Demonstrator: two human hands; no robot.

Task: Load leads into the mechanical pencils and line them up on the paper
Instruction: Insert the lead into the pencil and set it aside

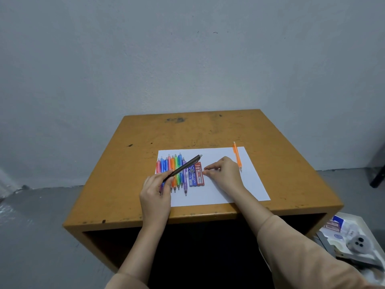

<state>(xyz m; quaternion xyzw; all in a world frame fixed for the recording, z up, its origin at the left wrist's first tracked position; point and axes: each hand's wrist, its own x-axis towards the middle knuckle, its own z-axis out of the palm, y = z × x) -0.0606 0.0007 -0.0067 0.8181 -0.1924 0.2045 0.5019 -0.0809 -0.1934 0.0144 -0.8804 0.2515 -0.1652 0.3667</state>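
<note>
Dark pencil (183,168), gripped by left hand (155,197) over the paper (218,191), slanted rightward, cap end nearest the right hand (224,173), whose fingertips (205,168) were drawn together, contents too small to tell.

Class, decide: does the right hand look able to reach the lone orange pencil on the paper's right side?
Probably yes. The orange pencil lies just beside the right hand, nothing between them; the left hand holds the dark pencil.
</note>
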